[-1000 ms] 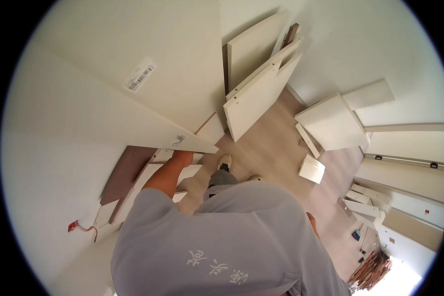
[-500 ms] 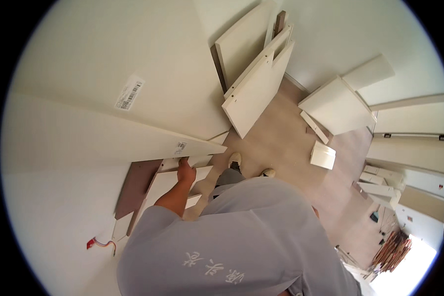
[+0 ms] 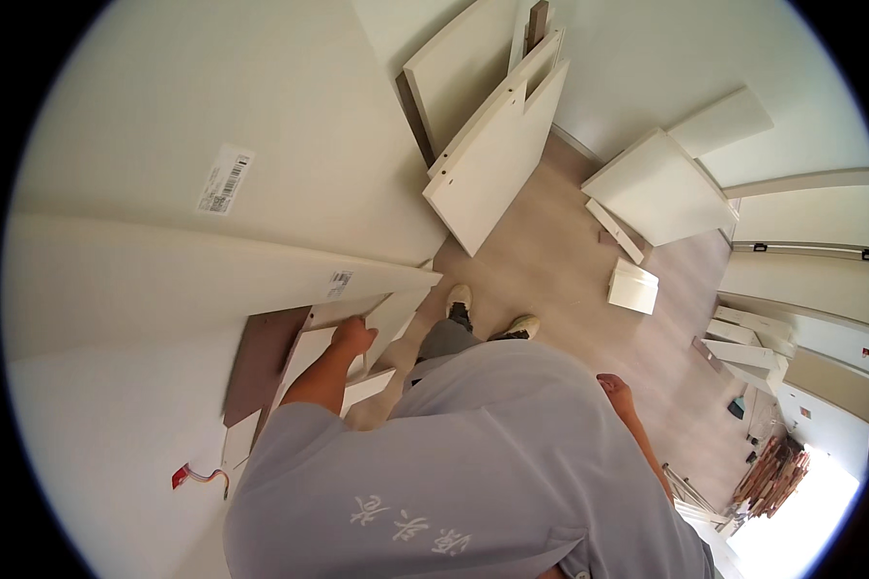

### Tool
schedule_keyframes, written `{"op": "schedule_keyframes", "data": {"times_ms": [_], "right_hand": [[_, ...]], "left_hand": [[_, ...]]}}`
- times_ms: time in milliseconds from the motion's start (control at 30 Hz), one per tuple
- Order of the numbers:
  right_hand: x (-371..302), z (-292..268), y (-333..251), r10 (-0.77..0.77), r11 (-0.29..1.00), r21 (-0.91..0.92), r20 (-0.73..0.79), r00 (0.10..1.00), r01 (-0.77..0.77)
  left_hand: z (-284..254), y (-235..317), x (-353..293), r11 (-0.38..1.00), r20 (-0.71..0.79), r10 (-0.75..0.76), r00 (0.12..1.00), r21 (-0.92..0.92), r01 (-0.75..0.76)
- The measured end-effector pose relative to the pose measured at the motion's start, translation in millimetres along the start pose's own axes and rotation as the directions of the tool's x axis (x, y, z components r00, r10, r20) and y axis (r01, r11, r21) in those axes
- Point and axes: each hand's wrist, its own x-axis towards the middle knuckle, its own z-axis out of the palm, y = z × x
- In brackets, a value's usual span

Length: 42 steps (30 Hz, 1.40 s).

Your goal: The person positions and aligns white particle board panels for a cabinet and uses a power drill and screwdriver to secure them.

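My left hand reaches in among white panels leaning against the wall on the left. Its fingers are curled around the upper edge of a white panel, which tilts outward from the others. Behind this group stands a brown panel. Just above my hand, the end of a long white board with a label sticks out. My right hand hangs beside my body over the floor, its fingers curled in; whether anything is inside them is hidden.
Large white panels lean at the far side, and another panel rests at the right wall. A small white piece lies on the floor. Stacked boards and a pile of brown strips are farther right. Wires poke from the left wall.
The white panel at my left hand has tipped outward, with the hand shifting slightly down and left. My right hand has come further into view beside my body.
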Motion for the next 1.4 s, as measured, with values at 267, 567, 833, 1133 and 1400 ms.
{"op": "schedule_keyframes", "data": {"times_ms": [267, 567, 833, 1133, 1400], "right_hand": [[22, 31, 71, 0.042, 0.999, -0.02, 0.022, 0.999, -0.042], [20, 42, 159, 0.236, 0.938, 0.274, -0.049, 0.97, -0.214], [21, 25, 252, 0.328, 0.842, 0.494, -0.147, 0.933, -0.218], [-21, -89, 373, 0.544, 0.719, 0.674, -0.395, 0.74, -0.17], [-55, -99, 444, 0.744, 0.456, 0.874, -0.478, 0.468, 0.168]], "left_hand": [[-29, 20, -73, 0.948, 0.122, 0.064, 0.99, 0.301, -0.098], [1, 137, -90, 0.791, 0.291, 0.289, 0.912, 0.463, -0.399], [8, 286, 7, 0.383, 0.458, 0.519, 0.721, 0.63, -0.676], [72, 674, -138, -0.317, 0.651, 0.581, 0.489, 0.734, -0.6], [191, 931, -339, -0.591, 0.771, 0.612, 0.175, 0.594, -0.545]]}}
